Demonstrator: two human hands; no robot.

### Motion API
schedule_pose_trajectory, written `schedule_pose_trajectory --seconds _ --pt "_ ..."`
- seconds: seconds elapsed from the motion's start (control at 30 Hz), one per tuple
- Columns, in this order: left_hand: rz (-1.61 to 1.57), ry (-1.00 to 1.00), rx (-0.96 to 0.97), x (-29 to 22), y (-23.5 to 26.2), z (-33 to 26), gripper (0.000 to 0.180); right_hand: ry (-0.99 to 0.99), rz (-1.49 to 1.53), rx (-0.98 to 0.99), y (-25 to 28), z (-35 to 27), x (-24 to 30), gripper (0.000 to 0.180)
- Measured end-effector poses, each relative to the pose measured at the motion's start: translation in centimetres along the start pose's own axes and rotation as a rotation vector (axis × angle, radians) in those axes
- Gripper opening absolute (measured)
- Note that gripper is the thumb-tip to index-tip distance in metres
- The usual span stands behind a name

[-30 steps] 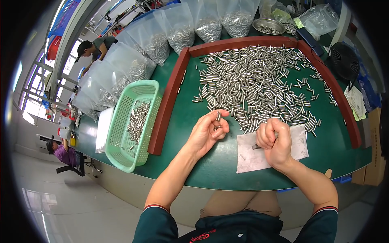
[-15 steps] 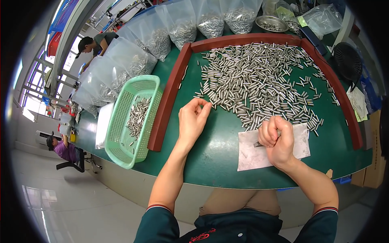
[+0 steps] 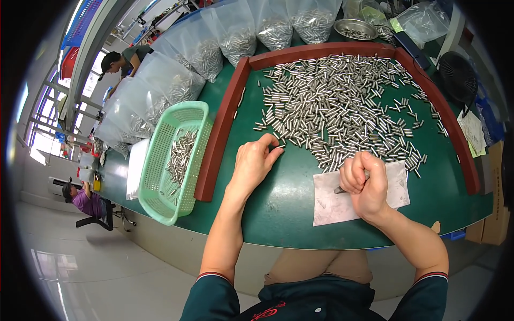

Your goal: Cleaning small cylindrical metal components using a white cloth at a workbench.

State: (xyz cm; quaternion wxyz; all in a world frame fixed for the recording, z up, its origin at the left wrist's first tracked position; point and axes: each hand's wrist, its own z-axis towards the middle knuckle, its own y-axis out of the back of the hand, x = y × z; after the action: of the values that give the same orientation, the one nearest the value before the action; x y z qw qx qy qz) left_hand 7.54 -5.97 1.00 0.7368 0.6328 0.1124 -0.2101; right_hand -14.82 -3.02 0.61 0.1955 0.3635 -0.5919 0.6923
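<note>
A wide heap of short, shiny metal pins (image 3: 332, 101) covers the far part of the green tabletop. At its near left edge is my left hand (image 3: 254, 163), thumb and forefinger closing on a single metal pin (image 3: 280, 146) between their tips. My right hand (image 3: 366, 184) is a fist above a stained white cloth (image 3: 334, 206). Out of that fist's left side sticks the end of a grey metal piece (image 3: 339, 190); the rest of it is hidden by the fingers.
A reddish-brown frame (image 3: 321, 52) borders the heap on three sides. Left of it stands a green perforated basket (image 3: 155, 200) holding more pins. Clear bags of pins (image 3: 235, 43) line the back, beside a metal bowl (image 3: 356, 30). At right is a black fan (image 3: 459, 80). Two people work farther left.
My left hand has shifted slightly right and down, its thumb and forefinger reaching around a pin at the heap's edge. My right fist has stayed nearly still over the cloth.
</note>
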Motion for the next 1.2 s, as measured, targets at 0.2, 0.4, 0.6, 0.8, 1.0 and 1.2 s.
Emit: schedule_pose_trajectory --seconds 0.2,0.4,0.6,0.8,1.0,1.2 --pt "-0.796 0.170 0.170 0.1 -0.1 -0.5 0.014 0.005 -0.001 -0.003 0.1 -0.1 0.1 0.038" --pt "-1.699 0.390 0.517 -0.2 -0.7 -0.8 0.008 -0.012 0.014 -0.011 0.1 0.0 0.1 0.037" --pt "-1.442 0.350 0.481 -0.7 -1.2 -0.8 0.010 -0.011 0.016 -0.019 0.1 0.1 0.2 0.037" --pt "-1.457 0.331 0.481 -0.6 -1.2 -0.9 0.010 -0.012 0.021 -0.013 0.0 0.0 0.1 0.038" --pt "-1.155 0.346 0.520 -2.4 -1.2 -1.8 0.011 -0.015 0.025 -0.019 0.2 -0.2 0.1 0.038" --pt "-0.499 -0.100 0.331 -6.5 -2.5 -4.3 0.010 0.003 0.036 -0.012 0.4 0.1 -0.1 0.037"
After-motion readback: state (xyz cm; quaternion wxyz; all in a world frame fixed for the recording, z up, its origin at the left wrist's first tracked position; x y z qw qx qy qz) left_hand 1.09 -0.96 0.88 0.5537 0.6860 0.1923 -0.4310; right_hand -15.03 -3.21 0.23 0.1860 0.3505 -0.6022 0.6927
